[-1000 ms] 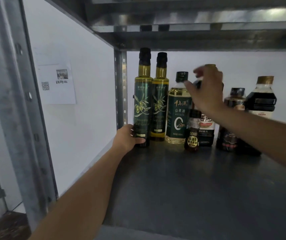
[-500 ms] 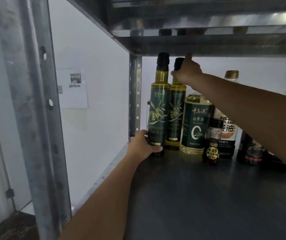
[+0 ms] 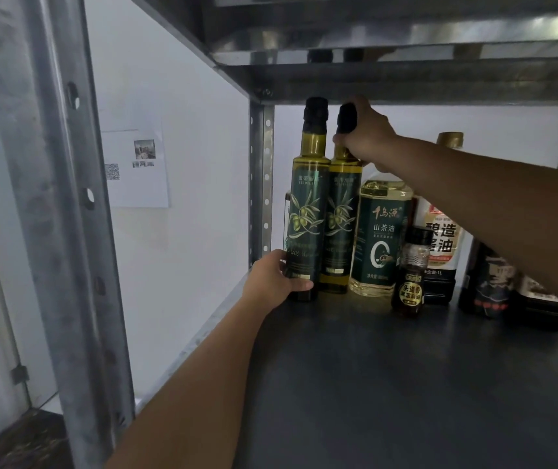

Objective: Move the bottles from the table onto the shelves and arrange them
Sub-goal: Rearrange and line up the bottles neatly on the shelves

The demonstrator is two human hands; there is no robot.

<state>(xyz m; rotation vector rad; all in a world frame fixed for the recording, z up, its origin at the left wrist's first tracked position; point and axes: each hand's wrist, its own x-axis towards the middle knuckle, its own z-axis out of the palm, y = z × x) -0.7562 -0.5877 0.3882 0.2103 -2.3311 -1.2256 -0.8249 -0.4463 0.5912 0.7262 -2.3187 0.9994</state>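
Two tall green olive oil bottles stand side by side at the back left of the metal shelf (image 3: 389, 384). My left hand (image 3: 275, 280) grips the base of the left olive oil bottle (image 3: 306, 211). My right hand (image 3: 367, 137) grips the neck of the second olive oil bottle (image 3: 340, 218), just under its black cap. To their right stand a camellia oil bottle (image 3: 380, 238), a small sesame oil bottle (image 3: 411, 275), a white-labelled soy sauce bottle (image 3: 440, 245) and dark sauce bottles (image 3: 487, 282), partly hidden by my right forearm.
The upper shelf (image 3: 406, 86) hangs low just over the bottle caps. A perforated front post (image 3: 67, 231) stands at the left and a rear post (image 3: 260, 184) beside the bottles. A paper notice (image 3: 135, 170) is on the white wall. The shelf front is bare metal.
My right hand left the bottles at the right, moved left and closed round the second olive oil bottle's neck. My left hand stayed on the first bottle's base. The camera came closer.
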